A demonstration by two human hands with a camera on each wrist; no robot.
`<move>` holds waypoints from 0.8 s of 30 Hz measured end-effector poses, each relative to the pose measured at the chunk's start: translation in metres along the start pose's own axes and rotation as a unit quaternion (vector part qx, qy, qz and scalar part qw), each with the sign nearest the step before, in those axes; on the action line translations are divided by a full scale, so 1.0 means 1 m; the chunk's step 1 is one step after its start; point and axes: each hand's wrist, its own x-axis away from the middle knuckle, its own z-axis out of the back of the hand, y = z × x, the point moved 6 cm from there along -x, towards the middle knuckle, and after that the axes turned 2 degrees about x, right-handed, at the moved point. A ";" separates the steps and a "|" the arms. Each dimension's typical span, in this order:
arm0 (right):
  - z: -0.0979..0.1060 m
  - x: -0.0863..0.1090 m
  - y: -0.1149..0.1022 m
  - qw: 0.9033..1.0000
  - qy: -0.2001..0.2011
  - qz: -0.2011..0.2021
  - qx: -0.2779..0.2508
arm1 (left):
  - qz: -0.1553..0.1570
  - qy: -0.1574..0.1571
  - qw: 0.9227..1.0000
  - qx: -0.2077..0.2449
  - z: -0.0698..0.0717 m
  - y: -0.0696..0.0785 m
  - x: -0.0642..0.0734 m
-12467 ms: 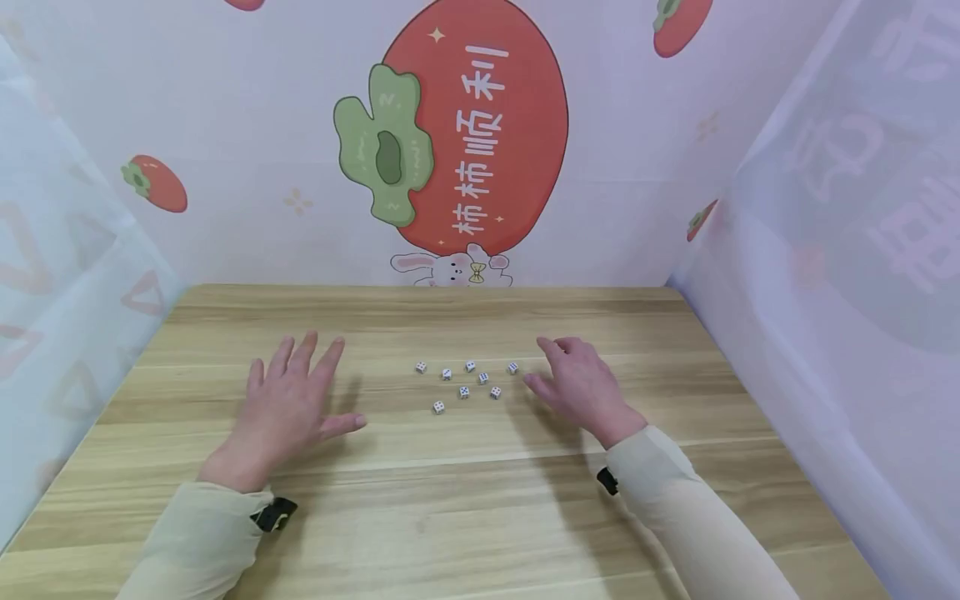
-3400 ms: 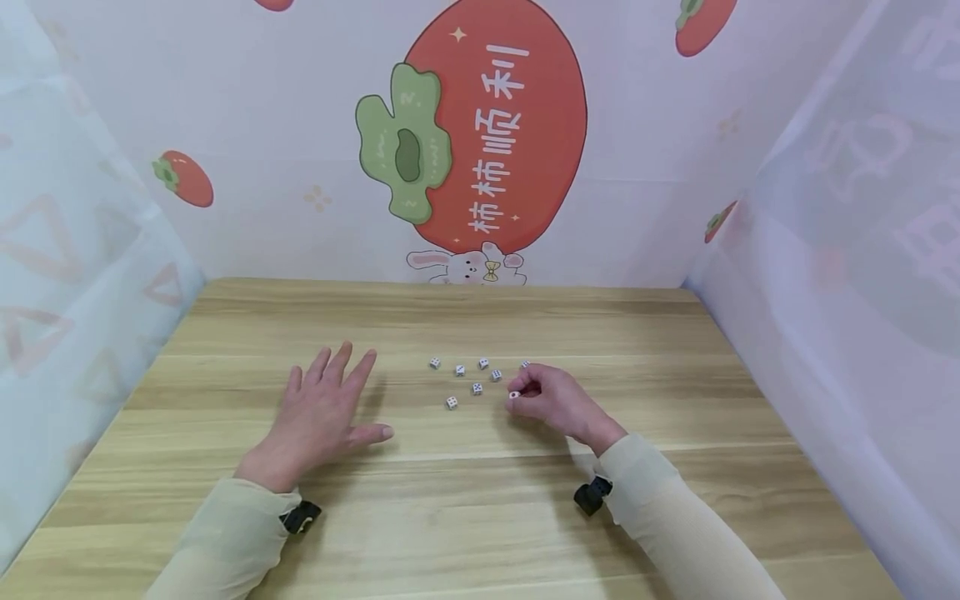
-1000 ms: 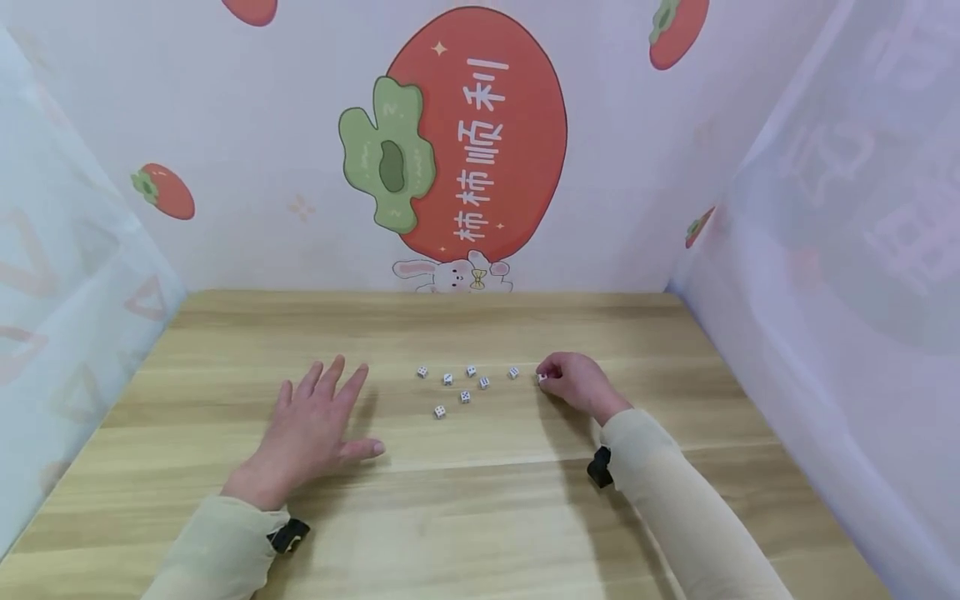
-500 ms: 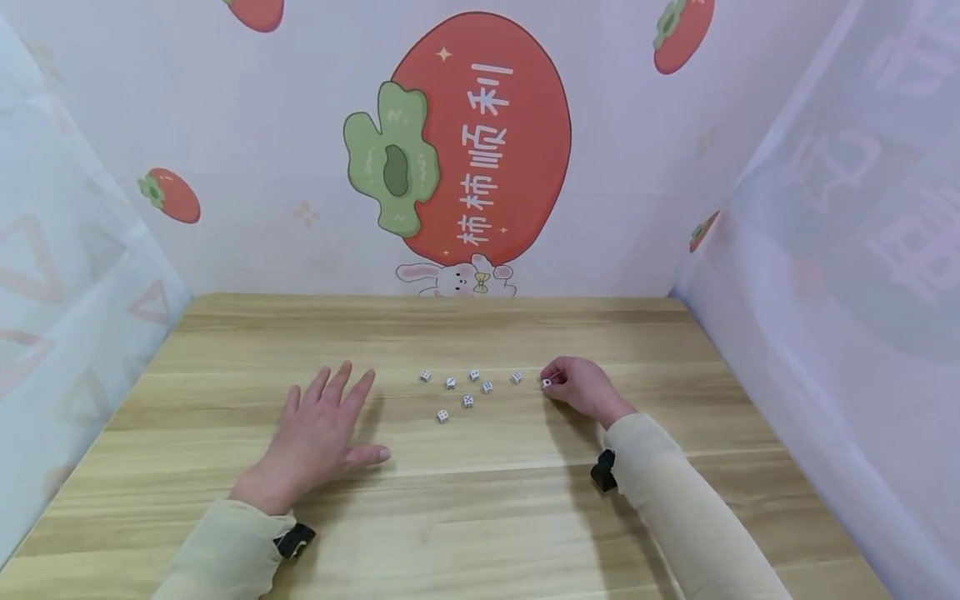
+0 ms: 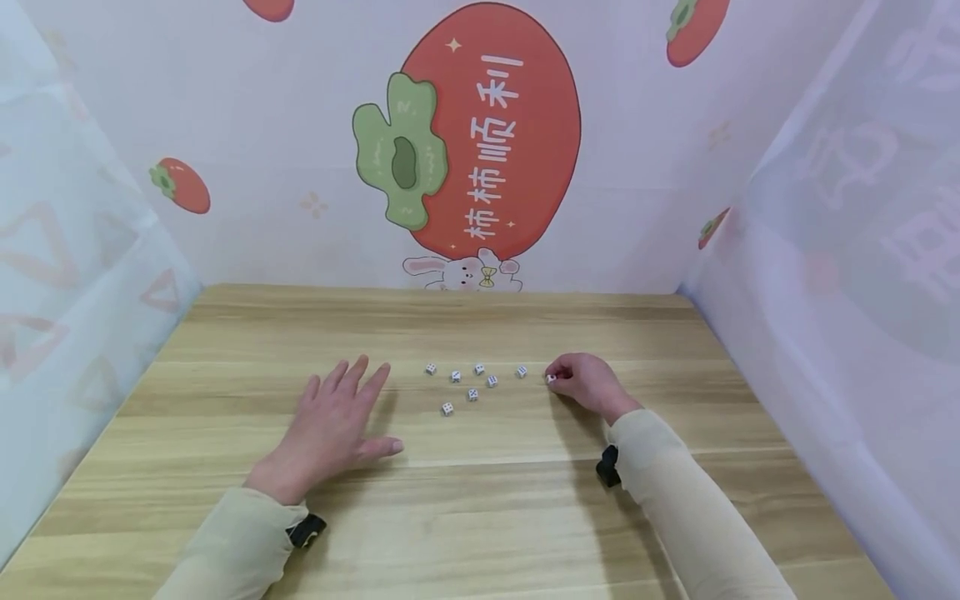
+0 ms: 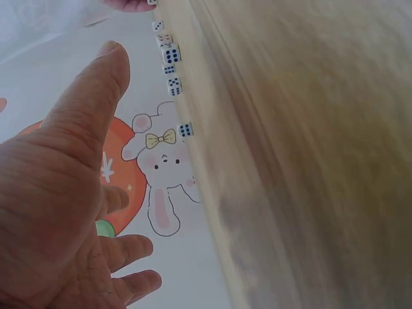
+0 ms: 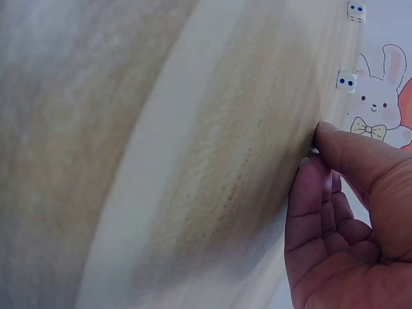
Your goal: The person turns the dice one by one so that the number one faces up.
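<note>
At the right end of the dice, my right hand [image 5: 588, 385] pinches a small white die [image 5: 551, 379] between thumb and index finger, low over the wooden table. In the right wrist view the fingers of the right hand [image 7: 360, 212] nearly hide that die. Just left of it lies a loose die [image 5: 521, 372]. Farther left several more white dice with dark pips are scattered, among them a nearer die [image 5: 447, 409] and a leftmost die [image 5: 431, 368]. My left hand [image 5: 330, 425] stays left of the dice, fingers spread and thumb pointing toward them, holding nothing.
The wooden table [image 5: 465, 517] ends at a back wall sheet [image 5: 637, 167] printed with persimmons and a rabbit. Pale cloth sheets hang along both sides, the right one [image 5: 810, 275] close beyond the right arm. A black wrist camera [image 5: 306, 530] sits on the left wrist.
My right hand picked up the die at the cluster's front right and carried it right, past the rightmost die. During the last second both hands have barely moved; the head view shifted slightly.
</note>
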 end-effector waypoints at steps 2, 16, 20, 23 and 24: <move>0.000 0.000 0.001 1.000 0.001 0.000 0.000 | -0.009 0.003 1.000 0.001 0.000 0.003 -0.003; 0.001 -0.001 0.002 1.000 -0.004 0.000 -0.012 | -0.057 0.003 0.998 0.014 -0.005 0.033 -0.024; 0.001 -0.001 0.004 1.000 -0.005 0.002 -0.012 | -0.064 -0.005 0.998 0.017 -0.007 0.041 -0.028; 0.001 0.000 0.004 1.000 -0.007 -0.001 -0.014 | -0.074 -0.006 0.997 0.012 -0.008 0.046 -0.031; 0.001 0.000 0.004 1.000 -0.007 -0.002 -0.015 | -0.078 -0.005 0.997 0.010 -0.009 0.049 -0.032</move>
